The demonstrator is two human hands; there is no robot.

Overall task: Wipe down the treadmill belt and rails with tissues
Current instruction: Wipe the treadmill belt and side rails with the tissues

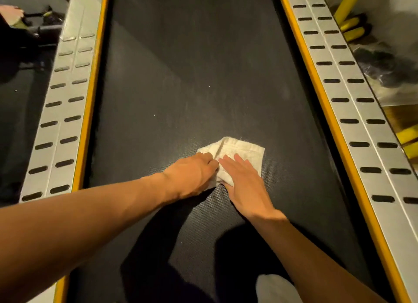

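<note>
A folded white tissue [243,150] lies on the black treadmill belt [192,76], a little right of its middle. My left hand [192,174] rests on the tissue's left part, fingers curled over its edge. My right hand [243,180] lies flat on the tissue's near right part, fingers together and stretched out. The two hands touch side by side. Silver side rails with dark slots and a yellow inner strip run along the belt, the left rail [65,113] and the right rail [352,113].
Dark floor and black equipment [27,42] lie beyond the left rail. Yellow-and-black gear [352,24] and a clear bag with dark items [384,70] sit beyond the right rail. A white shape [273,289] shows at the bottom edge on the belt.
</note>
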